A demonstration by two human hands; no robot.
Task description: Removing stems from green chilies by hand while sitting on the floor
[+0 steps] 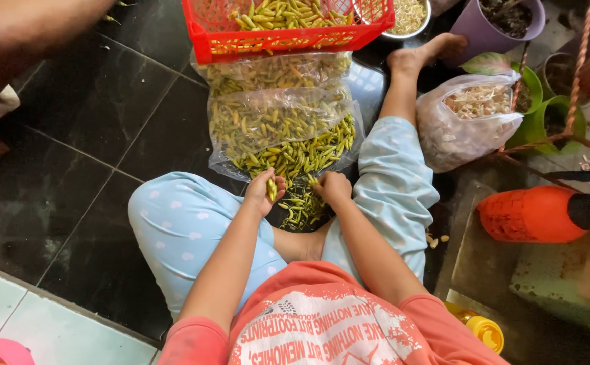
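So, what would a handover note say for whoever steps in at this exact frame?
Left hand: fingers curled around one green chili.
Right hand: closed, knuckles up, at the edge of the chili pile; whether it holds anything cannot be told.
Clear bag of chilies lies open on the floor ahead, spilling toward the hands.
Red basket beyond it already holds chilies.
Much remains in the bag and pile.

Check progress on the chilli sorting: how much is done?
Done: red basket already holds a layer of green chillies. In hand: left hand holds a chilli, right hand picks at the floor pile. Left: the clear bag looks mostly full.
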